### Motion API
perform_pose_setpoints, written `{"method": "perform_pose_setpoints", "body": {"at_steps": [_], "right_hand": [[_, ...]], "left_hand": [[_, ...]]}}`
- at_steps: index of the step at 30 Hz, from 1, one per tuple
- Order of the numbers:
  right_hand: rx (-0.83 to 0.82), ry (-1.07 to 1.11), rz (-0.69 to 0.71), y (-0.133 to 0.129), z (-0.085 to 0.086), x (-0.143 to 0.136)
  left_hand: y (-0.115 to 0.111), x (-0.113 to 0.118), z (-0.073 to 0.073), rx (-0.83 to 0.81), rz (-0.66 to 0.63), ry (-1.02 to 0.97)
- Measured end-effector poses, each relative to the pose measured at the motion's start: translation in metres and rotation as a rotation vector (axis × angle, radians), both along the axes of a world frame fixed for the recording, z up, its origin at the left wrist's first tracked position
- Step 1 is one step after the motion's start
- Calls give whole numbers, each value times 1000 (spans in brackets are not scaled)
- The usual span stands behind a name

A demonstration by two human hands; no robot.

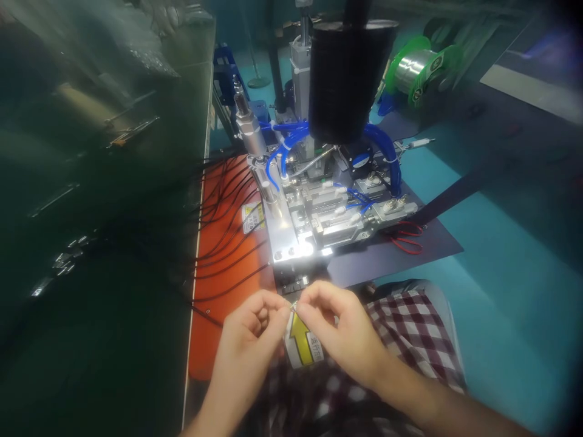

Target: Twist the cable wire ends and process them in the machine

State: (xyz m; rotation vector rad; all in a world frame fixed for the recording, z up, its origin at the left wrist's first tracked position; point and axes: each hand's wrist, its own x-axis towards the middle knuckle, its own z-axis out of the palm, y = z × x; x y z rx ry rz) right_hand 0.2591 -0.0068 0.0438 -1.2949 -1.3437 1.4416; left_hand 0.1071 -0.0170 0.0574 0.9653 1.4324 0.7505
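Just in front of the metal fixture, between it and the yellow arrow label, a tiny shiny part is pinched between the fingertips of the left hand and the right hand, both brought together on it. What the part is cannot be told. The pinch is best kept light and steady, close to the tips, with both wrists braced over the bench so that nothing slips.

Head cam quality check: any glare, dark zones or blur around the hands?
Head view: glare blows out the front edge of the silver metal fixture plate; the left side is dim and green-tinted, the corners vignetted; the left hand and right hand are evenly lit, but the tiny shiny part pinched between them is too blurred to identify.
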Motion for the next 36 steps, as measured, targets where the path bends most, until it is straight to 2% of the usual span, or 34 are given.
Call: {"method": "perform_pose_setpoints", "body": {"at_steps": [8, 14, 20, 26, 31, 36], "right_hand": [[14, -23, 1, 0, 1, -1], [-138, 78, 46, 2, 1, 2], [-48, 2, 26, 5, 4, 4], [-337, 196, 171, 15, 11, 6], [-220, 141, 154, 18, 12, 10], [-177, 135, 155, 14, 10, 10]], "left_hand": [[-2, 0, -2, 69, -13, 42], [-2, 2, 3, 47, 20, -9], [-2, 0, 7, 62, -27, 30], [-2, -5, 9, 56, -73, 27], [-5, -7, 10, 59, -102, 53], [-3, -7, 9, 90, -107, 53]]}}
